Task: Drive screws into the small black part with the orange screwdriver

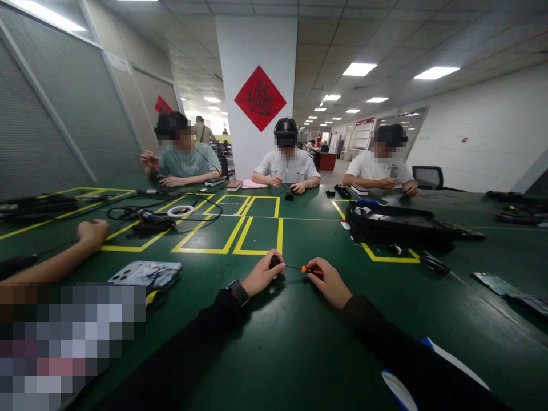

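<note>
My right hand (329,281) is closed around the orange and black handle of a screwdriver (305,269) just above the green table (274,354). Its thin shaft points left toward my left hand (260,273). That hand wears a dark wristwatch (238,292) and pinches a small black part (274,262) between thumb and fingers. The screwdriver's tip reaches the black part or lies right beside it; I cannot tell whether they touch. What the black part is does not show.
A phone (148,274) lies to the left, near another person's hand (92,231). Cables (141,214) and a white ring (180,211) sit beyond, by yellow tape rectangles (259,251). At right stands a black tray (394,222). Several people sit across the table.
</note>
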`<state>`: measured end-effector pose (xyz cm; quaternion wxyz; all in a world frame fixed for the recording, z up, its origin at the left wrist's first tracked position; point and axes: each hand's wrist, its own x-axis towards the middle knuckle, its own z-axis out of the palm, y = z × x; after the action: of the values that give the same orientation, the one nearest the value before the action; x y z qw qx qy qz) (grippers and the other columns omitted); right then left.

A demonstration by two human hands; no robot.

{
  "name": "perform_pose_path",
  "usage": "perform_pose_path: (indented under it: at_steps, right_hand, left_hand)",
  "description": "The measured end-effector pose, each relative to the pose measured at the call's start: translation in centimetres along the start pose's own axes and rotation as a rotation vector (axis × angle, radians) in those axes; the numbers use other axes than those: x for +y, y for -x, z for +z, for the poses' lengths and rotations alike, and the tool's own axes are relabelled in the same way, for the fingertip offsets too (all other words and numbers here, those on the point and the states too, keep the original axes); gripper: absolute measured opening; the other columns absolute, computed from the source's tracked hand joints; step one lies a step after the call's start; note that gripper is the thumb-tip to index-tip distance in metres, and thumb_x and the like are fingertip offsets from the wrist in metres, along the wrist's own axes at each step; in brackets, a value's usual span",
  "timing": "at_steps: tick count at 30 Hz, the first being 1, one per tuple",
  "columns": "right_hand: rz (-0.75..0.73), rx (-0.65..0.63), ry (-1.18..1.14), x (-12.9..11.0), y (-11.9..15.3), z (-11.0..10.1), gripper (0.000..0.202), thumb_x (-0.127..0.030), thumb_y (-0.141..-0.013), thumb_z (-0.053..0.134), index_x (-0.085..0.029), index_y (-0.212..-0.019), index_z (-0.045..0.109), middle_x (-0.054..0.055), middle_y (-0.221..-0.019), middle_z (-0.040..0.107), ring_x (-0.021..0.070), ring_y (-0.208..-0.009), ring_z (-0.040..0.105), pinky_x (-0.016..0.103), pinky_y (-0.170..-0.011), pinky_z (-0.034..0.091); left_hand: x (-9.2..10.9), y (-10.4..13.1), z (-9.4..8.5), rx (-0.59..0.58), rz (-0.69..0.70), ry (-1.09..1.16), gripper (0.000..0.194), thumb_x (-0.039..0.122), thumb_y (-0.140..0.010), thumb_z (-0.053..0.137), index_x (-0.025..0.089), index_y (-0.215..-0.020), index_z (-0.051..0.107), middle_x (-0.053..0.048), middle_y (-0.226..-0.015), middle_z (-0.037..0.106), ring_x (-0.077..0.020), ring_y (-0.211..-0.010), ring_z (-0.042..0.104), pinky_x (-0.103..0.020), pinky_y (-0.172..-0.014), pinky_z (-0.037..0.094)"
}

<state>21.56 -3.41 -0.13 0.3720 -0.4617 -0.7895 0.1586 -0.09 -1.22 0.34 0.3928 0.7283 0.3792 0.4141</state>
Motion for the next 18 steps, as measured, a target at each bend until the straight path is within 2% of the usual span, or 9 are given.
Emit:
perform_pose_path:
  at_steps: [4, 8, 14, 18]
  right_hand:
    - [0.037, 0.006, -0.025, -0.20, -0.06, 0.05, 0.018, -0.026, -0.082, 0.041, -0.017, -0.091, 0.054, 0.004, -0.089, 0.055, 0.0146, -0.084, 0.049, 0.029, -0.077, 0.039]
    - [0.013, -0.006, 0.023, -0.10, -0.14, 0.06, 0.026, -0.025, -0.086, 0.033, -0.017, -0.084, 0.057, 0.005, -0.085, 0.055, 0.0153, -0.084, 0.049, 0.031, -0.080, 0.037]
    - [-0.009, 0.004, 0.018, -0.04, -0.04, 0.09, 0.015, -0.022, -0.080, 0.045, -0.018, -0.089, 0.055, 0.005, -0.088, 0.054, 0.0161, -0.085, 0.049, 0.032, -0.079, 0.038]
    - [0.015, -0.010, -0.010, -0.36, 0.15, 0.10, 0.019, -0.022, -0.077, 0.049, -0.018, -0.095, 0.052, 0.005, -0.091, 0.054, 0.0157, -0.085, 0.049, 0.031, -0.079, 0.039]
  left_hand:
    - [-0.16, -0.03, -0.01, 0.000, -0.004, -0.001, 0.021, 0.036, -0.077, 0.046, 0.017, -0.085, 0.045, 0.002, -0.068, 0.054, -0.0105, -0.063, 0.050, -0.024, -0.063, 0.039]
    - [-0.19, -0.03, -0.06, 0.013, -0.003, -0.019, 0.021, 0.036, -0.076, 0.047, 0.017, -0.085, 0.046, 0.002, -0.067, 0.054, -0.0105, -0.062, 0.049, -0.024, -0.062, 0.038]
    - [0.07, 0.07, -0.15, 0.028, -0.022, -0.021, 0.022, 0.037, -0.076, 0.047, 0.017, -0.085, 0.046, 0.002, -0.065, 0.053, -0.0102, -0.061, 0.048, -0.024, -0.062, 0.039]
    - [0.12, 0.08, -0.11, 0.009, -0.032, 0.003, 0.023, 0.038, -0.075, 0.047, 0.017, -0.085, 0.046, 0.003, -0.065, 0.052, -0.0097, -0.060, 0.048, -0.023, -0.060, 0.039]
